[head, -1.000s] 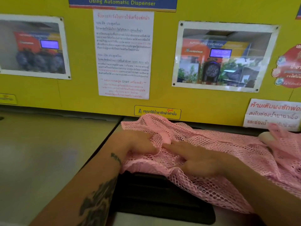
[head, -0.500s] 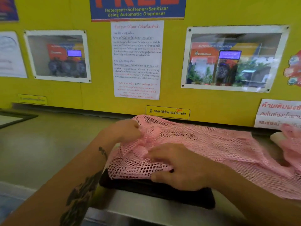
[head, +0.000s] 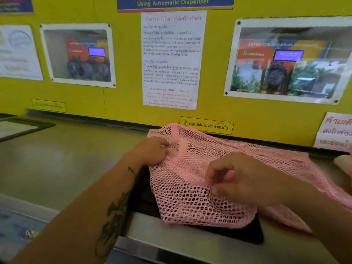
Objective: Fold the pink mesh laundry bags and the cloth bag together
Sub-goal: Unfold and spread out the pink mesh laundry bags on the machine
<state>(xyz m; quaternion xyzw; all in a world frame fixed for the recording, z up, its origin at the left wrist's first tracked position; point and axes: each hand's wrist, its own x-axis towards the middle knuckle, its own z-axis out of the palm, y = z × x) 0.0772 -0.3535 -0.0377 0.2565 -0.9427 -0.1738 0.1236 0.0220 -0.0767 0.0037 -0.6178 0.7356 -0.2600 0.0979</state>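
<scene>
- Since a second ago: right hand lifted off, now curled, pinching pink mesh laundry bag.
- Left hand pinching the far-left corner.
- Step: first fold; next, corner over toward right.

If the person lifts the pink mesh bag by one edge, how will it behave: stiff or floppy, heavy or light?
Probably floppy: the pink mesh bag already wrinkles and drapes over the dark panel. Likely light, since the open holes leave little material. The left hand and right hand pinch it easily, so it should not slip much.
</scene>
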